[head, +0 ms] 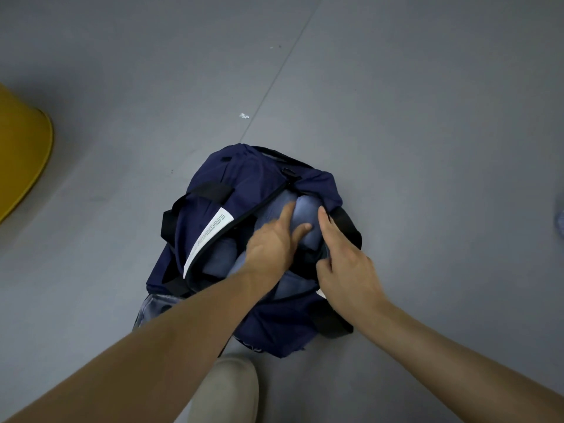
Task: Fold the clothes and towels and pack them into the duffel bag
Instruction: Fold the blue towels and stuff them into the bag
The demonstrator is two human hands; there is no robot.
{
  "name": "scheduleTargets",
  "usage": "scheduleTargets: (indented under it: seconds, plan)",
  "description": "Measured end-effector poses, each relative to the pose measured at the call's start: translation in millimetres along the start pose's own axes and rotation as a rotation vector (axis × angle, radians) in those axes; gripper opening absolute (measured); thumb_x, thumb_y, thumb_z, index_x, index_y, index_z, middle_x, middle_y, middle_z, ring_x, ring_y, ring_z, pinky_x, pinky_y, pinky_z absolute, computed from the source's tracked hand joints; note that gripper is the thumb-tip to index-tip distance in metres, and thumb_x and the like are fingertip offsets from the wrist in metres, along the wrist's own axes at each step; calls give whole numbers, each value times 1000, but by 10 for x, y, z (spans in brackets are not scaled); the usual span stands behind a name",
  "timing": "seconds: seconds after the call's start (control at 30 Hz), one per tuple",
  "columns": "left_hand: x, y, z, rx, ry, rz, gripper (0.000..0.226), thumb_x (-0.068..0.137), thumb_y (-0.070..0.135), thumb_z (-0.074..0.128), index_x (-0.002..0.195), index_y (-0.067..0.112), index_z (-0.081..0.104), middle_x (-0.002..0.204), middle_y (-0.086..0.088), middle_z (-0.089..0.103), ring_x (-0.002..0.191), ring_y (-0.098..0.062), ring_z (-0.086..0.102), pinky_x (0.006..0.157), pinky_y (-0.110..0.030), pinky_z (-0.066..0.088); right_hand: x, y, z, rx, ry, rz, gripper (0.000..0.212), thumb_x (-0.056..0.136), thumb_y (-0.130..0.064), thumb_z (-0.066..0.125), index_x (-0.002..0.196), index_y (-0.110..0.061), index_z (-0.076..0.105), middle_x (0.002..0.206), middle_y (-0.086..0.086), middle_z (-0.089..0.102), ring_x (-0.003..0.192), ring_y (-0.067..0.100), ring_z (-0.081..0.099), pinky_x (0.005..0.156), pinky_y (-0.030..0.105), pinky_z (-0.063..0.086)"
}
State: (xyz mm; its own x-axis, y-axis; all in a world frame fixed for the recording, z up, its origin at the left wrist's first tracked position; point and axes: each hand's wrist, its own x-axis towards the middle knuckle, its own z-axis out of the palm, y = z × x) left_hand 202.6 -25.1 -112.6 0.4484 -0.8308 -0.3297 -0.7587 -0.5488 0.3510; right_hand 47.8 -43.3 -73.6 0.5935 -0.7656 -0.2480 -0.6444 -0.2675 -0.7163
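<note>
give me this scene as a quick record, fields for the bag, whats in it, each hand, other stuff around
bag: navy duffel bag, open, on the grey floor
contents: light blue clothes filling the opening
left hand: fingers straight, pressing on the clothes
right hand: at the bag's right rim, index finger straight; grip unclear
label: white tag on the bag's left flap
nearby: yellow object at the left edge; blue cloth at the bag's near left corner
</note>
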Motion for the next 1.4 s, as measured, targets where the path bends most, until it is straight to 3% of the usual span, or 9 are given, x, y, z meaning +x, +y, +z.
scheduleTargets:
  seconds: [0.17, 0.27, 0.37, 0.5, 0.7, 0.83, 0.97, 1.07, 1.4]
  plan:
    - [-96, -30, -186, 473, 40, 46, 81, 93, 76, 14, 159, 33, -8, 102, -10, 70, 80, -26, 68, 60, -32, 42, -4, 68, 70, -3, 22, -107, 82, 97, -13, 49, 159, -39, 1, 166, -9, 14, 141, 13, 32, 112, 28, 36]
    - [-160, -120, -221, 417, 241, 120, 78, 96, 74, 17, 159, 28, 11, 117, -9, 59, 90, -27, 63, 65, -37, 51, -43, 122, 96, -13, 4, -132, 75, 103, -34, 45, 156, -46, -6, 167, -11, 5, 148, 12, 16, 112, 19, 16]
    - [-255, -140, -168, 298, 382, 257, 69, 102, 61, 24, 155, 17, 29, 119, -10, 53, 91, -27, 60, 68, -40, 54, -98, 163, 95, 22, -4, -148, 77, 100, -50, 44, 154, -49, -11, 167, -15, 1, 152, 9, 6, 118, 27, 17]
    - [-299, -96, -210, 228, 330, 223, 68, 102, 60, 20, 155, 18, 31, 126, -8, 47, 96, -26, 59, 65, -37, 55, -166, 208, -2, 89, 6, -133, 79, 93, -66, 40, 151, -54, -12, 166, -19, 5, 153, 7, 12, 119, 37, 30]
    - [-485, -37, -420, 146, 319, 171, 76, 99, 67, 14, 157, 19, 23, 133, -5, 41, 100, -26, 59, 60, -31, 44, -362, 304, -319, 104, -33, -102, 76, 92, -71, 33, 151, -54, -12, 164, -24, 4, 148, -8, 7, 119, 23, 20]
    - [-701, 288, -604, 108, 360, 403, 60, 104, 51, 23, 154, 19, 33, 129, -4, 47, 101, -21, 56, 70, -31, 48, -577, 468, -706, 62, -72, -87, 77, 91, -74, 33, 150, -56, -14, 164, -26, 0, 148, -9, 3, 121, 23, 13]
    - [-926, 900, -474, 21, 196, 652, 54, 105, 44, 27, 149, 19, 44, 129, 1, 54, 110, -18, 52, 94, -35, 43, -884, 819, -1074, 6, -13, -26, 78, 84, -84, 22, 146, -60, -18, 164, -27, -4, 148, -9, 0, 120, 19, 7]
    - [-1155, 1186, -199, 43, 13, 724, 50, 105, 44, 31, 148, 21, 43, 133, 5, 52, 113, -18, 52, 96, -38, 44, -1124, 1078, -1125, 20, 52, 22, 82, 78, -92, 14, 147, -60, -16, 164, -25, -2, 149, -9, 1, 121, 19, 9]
    - [-1429, 2155, 539, -184, -328, 722, 61, 102, 62, 23, 157, 42, 5, 165, 24, 9, 147, 12, 6, 122, -20, 11, -1749, 1720, -1230, 203, 308, 144, 77, 82, -89, 15, 146, -60, -14, 157, -37, -10, 145, -16, -4, 115, 11, 6]
